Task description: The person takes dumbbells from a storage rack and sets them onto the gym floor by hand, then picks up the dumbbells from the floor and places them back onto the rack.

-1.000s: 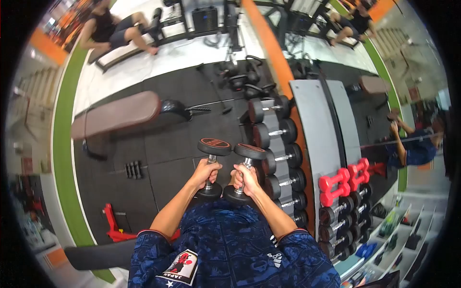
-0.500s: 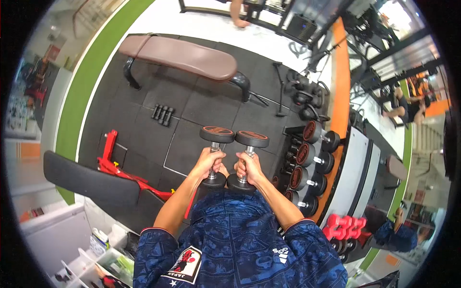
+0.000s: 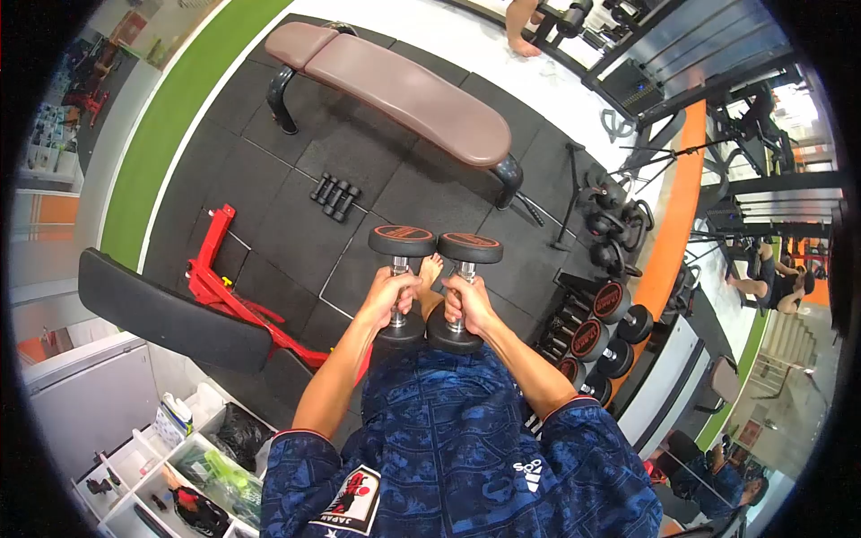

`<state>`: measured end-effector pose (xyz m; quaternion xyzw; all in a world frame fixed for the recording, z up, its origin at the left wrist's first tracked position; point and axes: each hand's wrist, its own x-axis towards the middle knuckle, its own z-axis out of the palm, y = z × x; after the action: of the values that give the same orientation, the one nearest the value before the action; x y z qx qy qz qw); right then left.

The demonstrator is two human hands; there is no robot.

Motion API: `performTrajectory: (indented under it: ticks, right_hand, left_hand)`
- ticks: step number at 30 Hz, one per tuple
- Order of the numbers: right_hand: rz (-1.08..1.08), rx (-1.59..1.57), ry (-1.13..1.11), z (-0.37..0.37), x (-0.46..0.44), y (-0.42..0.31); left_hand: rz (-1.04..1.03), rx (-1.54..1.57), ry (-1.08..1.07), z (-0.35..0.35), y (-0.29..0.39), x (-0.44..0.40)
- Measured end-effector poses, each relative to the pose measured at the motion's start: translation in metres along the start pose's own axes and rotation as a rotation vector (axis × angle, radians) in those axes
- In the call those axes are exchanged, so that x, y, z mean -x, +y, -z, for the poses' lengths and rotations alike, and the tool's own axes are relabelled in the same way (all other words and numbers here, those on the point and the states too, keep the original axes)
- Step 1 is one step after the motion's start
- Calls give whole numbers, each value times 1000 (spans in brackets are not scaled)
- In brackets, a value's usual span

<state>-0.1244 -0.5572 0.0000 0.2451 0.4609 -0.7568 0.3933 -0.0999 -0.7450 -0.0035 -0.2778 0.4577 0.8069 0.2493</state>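
Note:
In front of my torso, my left hand (image 3: 391, 298) is wrapped around the chrome handle of a black dumbbell (image 3: 403, 240) with an orange-marked end. My right hand (image 3: 468, 303) grips a matching dumbbell (image 3: 471, 248) beside it. Both dumbbells stand roughly on end, one head above each fist and one below. Their upper heads are side by side, touching or nearly so. Part of my bare foot (image 3: 431, 269) shows between them, down on the black mat.
A brown padded bench (image 3: 408, 97) stands ahead, with several small dumbbells (image 3: 335, 197) on the floor before it. A red-framed black bench (image 3: 170, 309) is at left. Racked dumbbells (image 3: 588, 339) and kettlebells (image 3: 614, 224) line the right. Another person's foot (image 3: 525, 47) shows at the top.
My view has turned, so the bench and rack sit further right in the picture. The dumbbells' upper heads look slightly closer together. Both hands keep their grip.

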Motion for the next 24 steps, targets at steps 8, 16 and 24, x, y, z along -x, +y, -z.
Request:
performTrajectory:
  ticks: [8,16,24]
  right_hand:
    - [-64,-15,-27,-45,-67,-26]
    - [22,-6,-12,-74,-143,5]
    - [-112,-144,219,-104,-247,85]
  left_hand:
    - [4,32,92,39,53,-34]
    - [77,5,119,107,73,-77]
    - [120,-167,126,223,57,-147]
